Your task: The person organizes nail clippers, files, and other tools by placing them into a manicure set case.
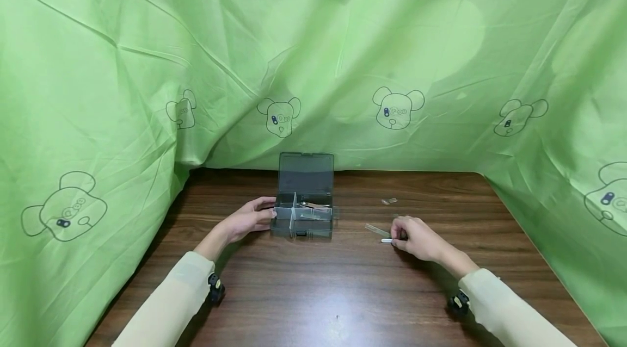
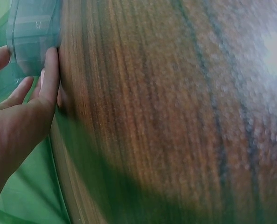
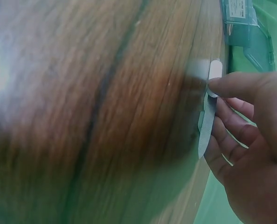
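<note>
My left hand (image 1: 245,222) grips the left end of a clear grey plastic compartment box (image 1: 306,173), whose hinged lid stands up at the back. In the left wrist view, the thumb and fingers lie on different sides of the box's corner (image 2: 33,39). Small shiny items (image 1: 313,206) lie in its right-hand compartments, too small to name surely. Off to the right, my right hand (image 1: 416,238) pinches a nail file (image 3: 215,70) by its white handle, low over the table. The file's grey blade (image 3: 206,130) runs back beneath the palm.
A clear flat strip (image 1: 376,229) lies beside my right fingertips. Small clear pieces (image 1: 389,201) lie farther back on the brown wood-grain table (image 1: 294,292). Green cloth (image 1: 343,64) hangs behind the table and along both sides.
</note>
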Demonstrator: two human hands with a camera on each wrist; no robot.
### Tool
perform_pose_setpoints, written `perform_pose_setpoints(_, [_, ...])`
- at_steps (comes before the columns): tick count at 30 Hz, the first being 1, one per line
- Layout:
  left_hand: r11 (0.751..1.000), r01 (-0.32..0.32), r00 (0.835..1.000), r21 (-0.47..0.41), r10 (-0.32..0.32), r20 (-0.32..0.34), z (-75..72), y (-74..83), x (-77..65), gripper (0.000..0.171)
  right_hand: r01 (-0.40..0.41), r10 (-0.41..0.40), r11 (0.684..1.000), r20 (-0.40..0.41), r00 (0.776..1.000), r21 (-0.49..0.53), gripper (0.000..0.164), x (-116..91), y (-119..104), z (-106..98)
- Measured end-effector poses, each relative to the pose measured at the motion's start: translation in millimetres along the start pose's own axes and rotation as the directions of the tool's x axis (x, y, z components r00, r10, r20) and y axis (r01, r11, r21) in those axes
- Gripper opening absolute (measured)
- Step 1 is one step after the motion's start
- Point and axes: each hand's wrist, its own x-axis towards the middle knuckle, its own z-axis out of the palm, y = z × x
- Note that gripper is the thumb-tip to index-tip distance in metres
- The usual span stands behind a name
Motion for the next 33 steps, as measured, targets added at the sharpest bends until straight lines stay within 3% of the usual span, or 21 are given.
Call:
perform_pose_setpoints(11, [1.000, 0.002, 1.000, 0.000, -0.002, 0.006, -0.1, -0.4, -2.0, 0.069, 0.040, -0.038, 0.997, -0.028, 0.999, 0.066, 0.024, 18, -17, 4])
perform_pose_setpoints(26, [1.000, -0.008, 1.000, 0.002, 0.008, 0.001, 2.4, 2.2, -3.8, 0.069, 0.112, -0.103, 0.982, -0.069, 0.992, 0.150, 0.018, 96, -84, 24])
perform_pose_setpoints(33, [1.000, -0.011, 1.000, 0.000, 0.011, 0.000, 1.8, 2.1, -3.6, 0.068, 0.182, -0.171, 0.973, -0.084, 0.982, 0.143, 0.014, 127, -110, 36])
